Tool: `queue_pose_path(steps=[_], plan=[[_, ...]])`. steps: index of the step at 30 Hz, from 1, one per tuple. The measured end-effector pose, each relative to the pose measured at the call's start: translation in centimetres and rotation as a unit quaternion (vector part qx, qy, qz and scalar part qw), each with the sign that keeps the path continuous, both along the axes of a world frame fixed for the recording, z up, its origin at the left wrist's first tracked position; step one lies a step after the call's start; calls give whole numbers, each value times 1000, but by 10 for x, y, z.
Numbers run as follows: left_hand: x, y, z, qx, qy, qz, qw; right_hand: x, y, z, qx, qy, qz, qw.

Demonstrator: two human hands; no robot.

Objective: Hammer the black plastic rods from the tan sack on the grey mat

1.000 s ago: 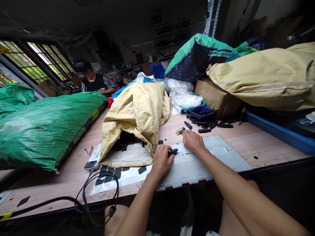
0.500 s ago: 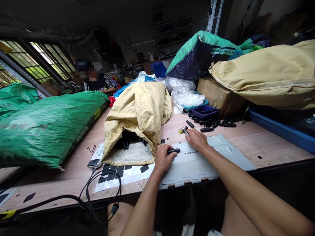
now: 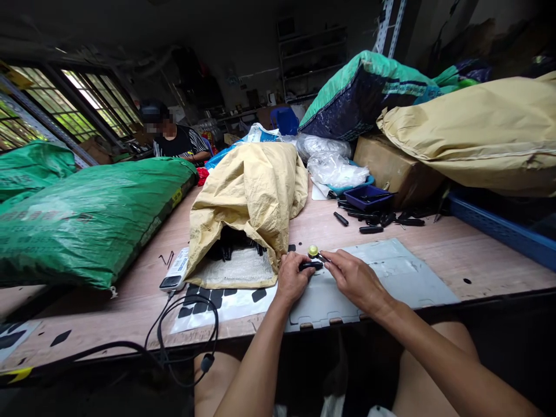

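My left hand (image 3: 292, 279) is closed on a small black plastic part (image 3: 311, 266) and holds it down on a grey metal plate (image 3: 391, 278) at the table's front edge. My right hand (image 3: 354, 278) is closed on a short screwdriver with a yellow-green handle (image 3: 313, 251). Its tip points at the black part. Both hands meet just right of an open tan sack (image 3: 247, 197), which shows more black parts inside its mouth.
Several loose black parts (image 3: 369, 220) and a small blue tray (image 3: 368, 197) lie beyond the plate. A green sack (image 3: 82, 220) fills the left side, tan and green sacks the right. A phone (image 3: 174, 272), a sticker sheet (image 3: 217, 301) and a black cable (image 3: 182, 341) lie front left. Another person (image 3: 174, 139) sits at the back.
My right hand picked up the yellow-handled screwdriver from the table beyond the plate and brought it back to the black part in my left hand. The left hand stayed put.
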State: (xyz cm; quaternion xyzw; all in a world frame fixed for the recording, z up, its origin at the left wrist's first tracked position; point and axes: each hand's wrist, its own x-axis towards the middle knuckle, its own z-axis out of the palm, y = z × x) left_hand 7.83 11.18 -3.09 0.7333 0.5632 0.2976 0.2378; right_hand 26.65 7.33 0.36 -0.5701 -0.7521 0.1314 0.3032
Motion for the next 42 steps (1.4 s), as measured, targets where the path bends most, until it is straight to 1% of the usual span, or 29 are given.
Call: queue_pose_path(steps=[3, 5, 9, 11, 15, 20, 23, 25, 27, 29, 32, 35, 37, 39, 42], plan=[[0, 0, 0, 0, 4, -2, 1000, -8, -7, 0, 36, -28, 1, 999], [0, 1, 0, -1, 11, -5, 1000, -12, -10, -3, 47, -47, 1, 998], [0, 1, -1, -3, 18, 3, 1000, -15, -13, -11, 27, -83, -12, 996], [0, 1, -1, -5, 10, 6, 1000, -12, -13, -12, 31, -71, -20, 997], [0, 1, -1, -3, -15, 0, 1000, -4, -14, -10, 62, -28, -45, 997], [0, 0, -1, -4, -17, 3, 1000, 1, -15, -15, 29, -41, -40, 998], [1, 0, 0, 0, -11, 1, 1000, 5, -3, -8, 18, -42, -57, 997], [1, -1, 1, 3, -7, 0, 1000, 9, 13, -2, 16, -59, -89, 994], [0, -2, 2, 6, -5, -1, 1000, 14, 33, 2, 1, -96, -128, 987], [0, -2, 1, 9, -6, -1, 1000, 17, 52, -1, -15, -136, -149, 979], [1, -2, 0, 13, -3, -2, 1000, 20, 71, -16, -23, -184, -153, 971], [1, -2, -1, 15, 6, 1, 1000, 17, 76, -31, -14, -207, -164, 964], [1, -3, 0, 14, 11, 1, 1000, 14, 75, -36, -1, -214, -177, 961], [1, -3, -1, 12, 15, -2, 1000, 12, 73, -38, 6, -219, -187, 958], [1, 0, -2, 12, 18, -7, 1000, 10, 71, -35, -1, -225, -190, 956]])
